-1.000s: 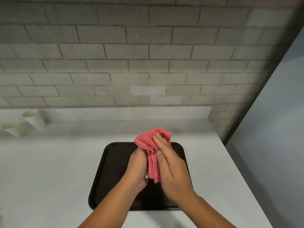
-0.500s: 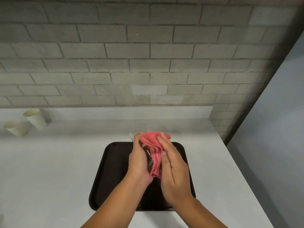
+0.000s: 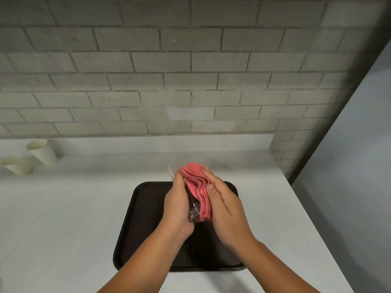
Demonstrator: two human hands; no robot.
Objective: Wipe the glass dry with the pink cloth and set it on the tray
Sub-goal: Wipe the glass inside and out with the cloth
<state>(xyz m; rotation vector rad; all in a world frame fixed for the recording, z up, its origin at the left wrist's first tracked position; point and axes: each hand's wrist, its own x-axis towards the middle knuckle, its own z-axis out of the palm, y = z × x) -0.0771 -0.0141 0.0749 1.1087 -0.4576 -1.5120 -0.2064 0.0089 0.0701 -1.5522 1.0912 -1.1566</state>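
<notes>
A clear drinking glass (image 3: 177,164) is held above the dark tray (image 3: 146,225), tilted with its rim pointing away from me. My left hand (image 3: 177,208) grips the glass around its left side and base. My right hand (image 3: 227,210) presses a folded pink cloth (image 3: 197,187) flat against the right side of the glass. The lower part of the glass is hidden between my hands and the cloth. The tray lies on the white counter (image 3: 69,218), under both hands.
Two pale paper cups (image 3: 43,152) (image 3: 15,164) stand at the counter's far left. A grey brick wall (image 3: 190,81) rises behind the counter. The counter's right edge (image 3: 313,218) runs diagonally, with a drop to the floor beyond it.
The cloth has slid from over the rim down the right side of the glass. The glass rim now shows fully at the top left, and my right hand sits lower.
</notes>
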